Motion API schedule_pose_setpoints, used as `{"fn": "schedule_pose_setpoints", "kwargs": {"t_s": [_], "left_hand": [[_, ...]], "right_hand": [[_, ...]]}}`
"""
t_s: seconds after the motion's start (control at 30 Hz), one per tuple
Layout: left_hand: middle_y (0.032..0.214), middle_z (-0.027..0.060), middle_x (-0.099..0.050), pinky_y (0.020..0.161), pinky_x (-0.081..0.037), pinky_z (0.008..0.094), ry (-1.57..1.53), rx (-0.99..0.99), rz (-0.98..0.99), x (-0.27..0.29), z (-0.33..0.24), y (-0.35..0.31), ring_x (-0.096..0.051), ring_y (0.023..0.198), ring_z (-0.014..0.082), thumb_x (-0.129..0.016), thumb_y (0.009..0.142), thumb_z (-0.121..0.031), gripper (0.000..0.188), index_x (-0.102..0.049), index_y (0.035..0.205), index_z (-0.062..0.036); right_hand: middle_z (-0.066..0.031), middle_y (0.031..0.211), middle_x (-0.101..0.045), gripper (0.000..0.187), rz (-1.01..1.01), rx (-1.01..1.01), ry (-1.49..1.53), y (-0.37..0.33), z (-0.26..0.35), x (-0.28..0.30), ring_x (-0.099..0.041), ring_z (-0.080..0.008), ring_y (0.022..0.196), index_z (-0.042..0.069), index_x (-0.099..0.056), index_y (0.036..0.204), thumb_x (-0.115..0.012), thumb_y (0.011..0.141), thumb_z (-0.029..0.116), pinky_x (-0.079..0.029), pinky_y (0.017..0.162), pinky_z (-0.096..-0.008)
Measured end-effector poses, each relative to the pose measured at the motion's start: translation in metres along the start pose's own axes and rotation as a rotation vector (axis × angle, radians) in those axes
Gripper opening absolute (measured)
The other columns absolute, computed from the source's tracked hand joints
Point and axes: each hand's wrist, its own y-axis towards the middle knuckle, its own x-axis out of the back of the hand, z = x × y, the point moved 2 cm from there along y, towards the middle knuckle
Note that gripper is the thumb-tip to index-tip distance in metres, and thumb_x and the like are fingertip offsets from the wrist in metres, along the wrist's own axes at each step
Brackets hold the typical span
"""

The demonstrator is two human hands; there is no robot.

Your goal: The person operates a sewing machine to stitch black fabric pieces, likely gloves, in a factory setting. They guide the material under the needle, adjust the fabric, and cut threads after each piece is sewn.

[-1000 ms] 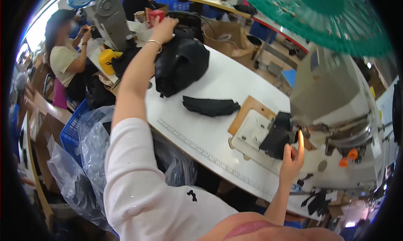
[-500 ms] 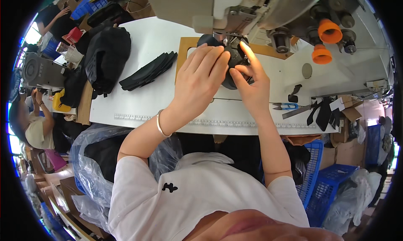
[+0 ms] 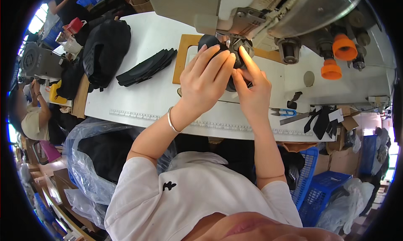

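A sewing machine (image 3: 247, 20) reaches over the white table, its needle area low beside a curved black fabric piece (image 3: 207, 41). My left hand (image 3: 205, 75) lies over that piece from the left, fingers bent down and closed on it; a bangle circles the wrist. From the right, my right hand (image 3: 254, 85) grips the same fabric between thumb and fingers, the index finger stretched up near the machine's foot. Both hands hide much of the fabric. To the left lies a fanned stack of black fabric pieces (image 3: 147, 67).
A larger black fabric bundle (image 3: 105, 52) sits further left. Blue-handled snips (image 3: 285, 112), a metal ruler (image 3: 294, 118) and black strips (image 3: 322, 122) lie at right. Orange thread-holder cones (image 3: 345, 47) hang above. Blue crates (image 3: 325, 195) stand below right. A co-worker (image 3: 35, 119) is at left.
The view has shifted slightly. My hands stay on the black piece by the needle; my right thumb and fingers have drawn closer to my left fingertips.
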Motion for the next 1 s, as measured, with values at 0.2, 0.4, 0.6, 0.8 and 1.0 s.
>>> {"fn": "schedule_pose_setpoints", "kwargs": {"t_s": [0.2,0.4,0.6,0.8,1.0], "left_hand": [[0.101,0.0077,-0.071,0.091,-0.062,0.0426,0.025,-0.025,-0.034,0.0,0.001,0.002,-0.071,0.102,0.0276,-0.072,0.075,-0.008,0.022,-0.073,0.096,-0.001],[0.102,0.0075,-0.07,0.09,-0.063,0.0428,0.024,-0.04,-0.073,-0.004,0.007,-0.005,-0.071,0.102,0.0279,-0.072,0.074,-0.009,0.022,-0.074,0.095,-0.0021],[0.102,0.0073,-0.07,0.089,-0.063,0.0428,0.016,-0.074,-0.071,-0.003,0.009,-0.005,-0.071,0.101,0.0277,-0.073,0.072,-0.009,0.024,-0.075,0.095,-0.0025],[0.099,0.0079,-0.074,0.086,-0.064,0.041,-0.016,-0.084,-0.001,0.003,0.011,0.003,-0.072,0.098,0.0279,-0.075,0.07,-0.008,0.028,-0.077,0.097,-0.0015],[0.097,0.0066,-0.073,0.074,-0.063,0.0339,0.008,-0.16,0.059,0.004,0.014,0.01,-0.072,0.095,0.0252,-0.073,0.068,-0.005,0.029,-0.076,0.096,-0.0004]], "right_hand": [[-0.0064,0.088,-0.075,0.053,0.005,-0.038,0.001,0.001,0.001,0.0,-0.056,-0.0198,0.083,0.012,-0.062,0.145,-0.073,0.093,0.012,-0.047,0.087,-0.0342],[-0.0061,0.09,-0.076,0.056,0.007,-0.081,0.044,-0.003,0.0,-0.004,-0.055,-0.0185,0.086,0.012,-0.059,0.148,-0.074,0.093,0.01,-0.048,0.085,-0.0334],[-0.0071,0.091,-0.075,0.06,-0.014,-0.164,0.108,-0.006,0.001,-0.011,-0.056,-0.0183,0.088,0.011,-0.056,0.15,-0.073,0.093,0.009,-0.048,0.086,-0.0328],[-0.0092,0.094,-0.074,0.061,-0.02,-0.215,0.202,-0.007,0.003,-0.016,-0.058,-0.0181,0.09,0.01,-0.054,0.152,-0.072,0.094,0.008,-0.048,0.087,-0.0319],[-0.006,0.087,-0.076,0.061,-0.06,-0.231,0.311,-0.008,0.001,-0.024,-0.053,-0.0178,0.081,0.008,-0.053,0.151,-0.071,0.094,0.009,-0.046,0.086,-0.032]]}}
